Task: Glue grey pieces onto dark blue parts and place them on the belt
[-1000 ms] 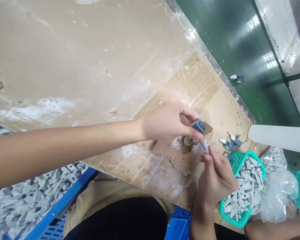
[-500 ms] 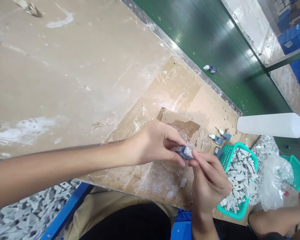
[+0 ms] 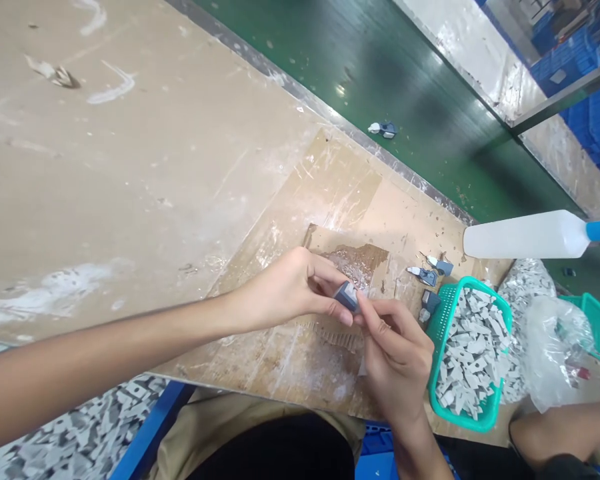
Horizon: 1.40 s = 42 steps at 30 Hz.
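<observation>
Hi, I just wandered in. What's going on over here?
A person is working on a small dark block over a table. The left hand holds it, while the right hand has its fingers against it, where a pale piece shows. Nearby are a few loose dark-and-white parts, a green basket full of pale pieces, and a white bottle.

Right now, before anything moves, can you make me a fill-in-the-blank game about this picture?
1. Counting the left hand and the right hand, ____ hands touch the small dark block.
2. The white bottle has a ____ cap.
3. The green basket nearest the right hand is ____ of little pieces.

Missing words: two; blue; full.
</observation>
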Motion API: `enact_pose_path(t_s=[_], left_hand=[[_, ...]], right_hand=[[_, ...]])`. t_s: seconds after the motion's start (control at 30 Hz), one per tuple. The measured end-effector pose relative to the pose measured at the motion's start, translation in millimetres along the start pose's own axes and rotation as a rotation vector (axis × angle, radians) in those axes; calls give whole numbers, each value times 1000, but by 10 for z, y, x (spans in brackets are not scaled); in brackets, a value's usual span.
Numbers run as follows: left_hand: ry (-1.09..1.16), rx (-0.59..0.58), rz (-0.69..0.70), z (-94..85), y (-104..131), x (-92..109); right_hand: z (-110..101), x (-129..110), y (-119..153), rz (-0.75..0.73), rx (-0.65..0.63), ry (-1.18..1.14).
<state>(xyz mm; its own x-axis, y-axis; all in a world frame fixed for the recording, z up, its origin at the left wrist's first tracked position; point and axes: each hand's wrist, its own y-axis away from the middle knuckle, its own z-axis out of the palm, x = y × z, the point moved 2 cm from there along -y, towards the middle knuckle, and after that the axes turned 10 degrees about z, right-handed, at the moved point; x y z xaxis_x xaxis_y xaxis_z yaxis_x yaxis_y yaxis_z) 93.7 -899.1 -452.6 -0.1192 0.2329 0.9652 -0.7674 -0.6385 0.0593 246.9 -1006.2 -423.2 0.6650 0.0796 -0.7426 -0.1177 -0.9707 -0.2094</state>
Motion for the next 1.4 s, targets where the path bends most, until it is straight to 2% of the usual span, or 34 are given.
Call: enact_pose_path(t_s=[0.13, 0.27, 0.37, 0.43, 0.53, 0.6, 0.7, 0.8, 0.9, 1.0, 1.07, 1.13, 1.23, 1.33, 1.4], left_hand=[[-69, -2, -22, -59, -1, 56], [-118, -4, -40, -89, 8, 97], [-157, 54, -75, -45, 21, 98], [-179, 118, -65, -15, 3, 124], [-266, 256, 66, -93, -149, 317], [-365, 378, 157, -276, -366, 558], [-530, 601, 223, -720, -821, 955], [-695, 735, 143, -1182, -1268, 1176], [-975, 737, 33, -1537, -1573, 1196], [-1188, 708, -121, -1825, -1738, 1112], [-1283, 736, -141, -1952, -1792, 1065], [-1295, 725, 16, -1958, -1828, 1032], [-1150, 564, 316, -1730, -1858, 960], [-982, 440, 327, -1452, -1853, 848], [-912, 481, 294, -1358, -1828, 806]], right_hand=[[-31, -48, -68, -76, -13, 22], [37, -3, -90, -145, 24, -6], [75, 62, -115, -166, 21, 10], [1, 89, -121, -136, 4, 28], [-336, 94, -25, -80, 73, -1], [-659, 109, 123, -69, 200, -9], [-1112, 215, 380, -47, 377, 66], [-1408, 436, 567, 41, 486, 163], [-1580, 703, 623, 170, 509, 225], [-1699, 917, 516, 260, 433, 308], [-1741, 1006, 360, 273, 357, 394], [-1732, 1068, 165, 282, 314, 509], [-1623, 1154, -115, 301, 315, 626], [-1461, 1249, -293, 293, 323, 620], [-1373, 1309, -346, 296, 334, 601]])
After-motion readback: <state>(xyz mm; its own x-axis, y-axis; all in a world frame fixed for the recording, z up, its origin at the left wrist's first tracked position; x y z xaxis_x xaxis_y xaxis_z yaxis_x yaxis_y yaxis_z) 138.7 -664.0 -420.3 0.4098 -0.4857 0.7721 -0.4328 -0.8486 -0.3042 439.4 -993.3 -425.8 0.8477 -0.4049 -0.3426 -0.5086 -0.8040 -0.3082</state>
